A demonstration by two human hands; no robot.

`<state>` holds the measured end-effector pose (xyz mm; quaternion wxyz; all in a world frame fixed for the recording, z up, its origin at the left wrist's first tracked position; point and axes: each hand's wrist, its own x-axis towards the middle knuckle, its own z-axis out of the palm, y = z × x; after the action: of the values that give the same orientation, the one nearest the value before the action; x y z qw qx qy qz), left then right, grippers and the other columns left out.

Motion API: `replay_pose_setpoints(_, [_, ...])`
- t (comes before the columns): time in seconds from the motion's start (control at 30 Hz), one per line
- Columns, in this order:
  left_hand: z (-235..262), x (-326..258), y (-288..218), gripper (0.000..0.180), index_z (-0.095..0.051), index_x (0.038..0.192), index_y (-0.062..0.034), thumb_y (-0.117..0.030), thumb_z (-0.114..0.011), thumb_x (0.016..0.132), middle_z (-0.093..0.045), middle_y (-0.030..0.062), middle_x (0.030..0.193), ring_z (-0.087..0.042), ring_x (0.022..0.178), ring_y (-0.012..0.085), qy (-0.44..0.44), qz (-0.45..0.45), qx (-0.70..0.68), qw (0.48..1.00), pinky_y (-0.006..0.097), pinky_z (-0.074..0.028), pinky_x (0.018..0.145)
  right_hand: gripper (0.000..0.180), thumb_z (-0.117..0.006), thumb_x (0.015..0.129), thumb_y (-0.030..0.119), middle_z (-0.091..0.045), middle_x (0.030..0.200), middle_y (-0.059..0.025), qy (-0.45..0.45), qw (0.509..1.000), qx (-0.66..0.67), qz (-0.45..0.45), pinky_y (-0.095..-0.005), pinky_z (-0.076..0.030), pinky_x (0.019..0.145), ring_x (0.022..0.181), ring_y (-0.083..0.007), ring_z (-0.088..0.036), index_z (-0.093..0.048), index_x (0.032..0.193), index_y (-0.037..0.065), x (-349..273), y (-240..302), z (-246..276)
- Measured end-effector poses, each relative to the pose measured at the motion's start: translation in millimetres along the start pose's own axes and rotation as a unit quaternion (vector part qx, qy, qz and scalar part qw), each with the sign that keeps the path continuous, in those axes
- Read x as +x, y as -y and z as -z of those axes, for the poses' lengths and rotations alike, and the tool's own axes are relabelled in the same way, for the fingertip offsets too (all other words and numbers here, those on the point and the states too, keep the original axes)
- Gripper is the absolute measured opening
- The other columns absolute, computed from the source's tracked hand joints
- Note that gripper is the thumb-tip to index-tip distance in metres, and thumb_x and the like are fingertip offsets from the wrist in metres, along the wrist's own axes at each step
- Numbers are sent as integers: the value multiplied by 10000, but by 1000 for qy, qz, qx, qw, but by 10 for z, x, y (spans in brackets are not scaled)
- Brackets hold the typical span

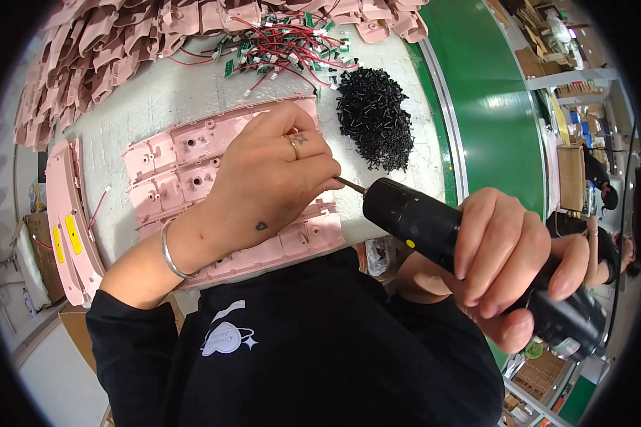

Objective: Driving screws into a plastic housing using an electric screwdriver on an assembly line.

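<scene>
My right hand (pixel 506 249) is wrapped round a black electric screwdriver (pixel 409 213), which is tilted with its thin bit toward the left. At the end of that bit are the pinched fingertips of my left hand (pixel 274 164); whatever they hold is too small or hidden to make out. Below my left hand and forearm lie several pink plastic housings (pixel 165 191), set side by side with their inner sides and screw posts up. My left hand covers part of them. Just beyond the bit is a heap of small black screws (pixel 374 117).
Red-wired green circuit boards (pixel 285 46) are heaped at the back. Many pink plastic parts (pixel 114 50) are piled at the far left. Pink shells with yellow stickers (pixel 73 235) stand at the left edge. A green surface (pixel 495 99) runs along the right, with another person (pixel 591 245) beyond.
</scene>
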<state>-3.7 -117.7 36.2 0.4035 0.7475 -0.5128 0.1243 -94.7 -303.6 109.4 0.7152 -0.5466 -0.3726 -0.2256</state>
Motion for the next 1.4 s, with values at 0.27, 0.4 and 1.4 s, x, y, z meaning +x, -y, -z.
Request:
replay_pose_setpoints(0.27, [54,-2,45,188,-657,773,-71,-68,-761,617,-627,-4,766,-545,783,217,100,-21,-97,990,311,-478,651,331,-687,728,58,-603,583,19,26,999,42,-4,-166,-466,461,438,-46,-538,-482,982,114,-39,29,2])
replay_pose_setpoints(0.4, [62,15,62,182,-663,783,-70,-89,-764,634,-635,0,773,-562,804,215,113,6,-116,987,314,-486,673,327,-685,744,55,-602,587,21,20,999,37,6,-180,-468,462,452,-65,-550,-476,989,111,-66,-9,12])
replay_pose_setpoints(1.4, [592,546,702,202,-604,1067,-27,-175,-568,933,-655,43,926,-657,841,144,-67,360,-444,818,226,-525,648,340,-570,780,133,-486,613,32,-144,987,-68,-4,-244,-384,577,491,-70,-448,-429,1085,85,-261,98,297])
